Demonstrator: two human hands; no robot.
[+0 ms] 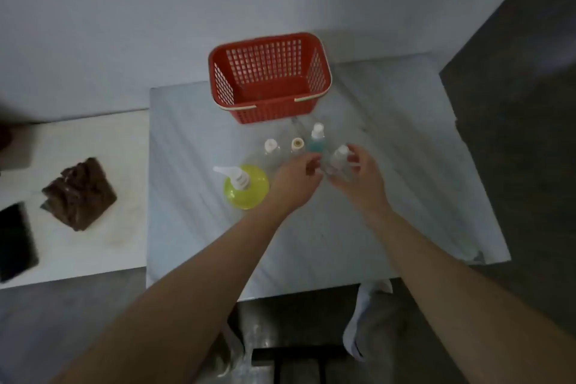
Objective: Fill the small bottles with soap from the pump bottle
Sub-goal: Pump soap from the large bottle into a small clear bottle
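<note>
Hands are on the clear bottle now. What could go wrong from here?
1. The clear bottle is held between the right hand and left hand, close to the blue-filled bottle and two more small bottles; a stray elbow or wrist could topple them.
2. The left forearm passes just beside the yellow pump bottle, so it may get bumped.
3. The view is dim and blurred, so cap state is hard to judge.

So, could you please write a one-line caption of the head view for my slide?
Both hands hold a small clear bottle beside the yellow pump bottle, before a red basket.
</note>
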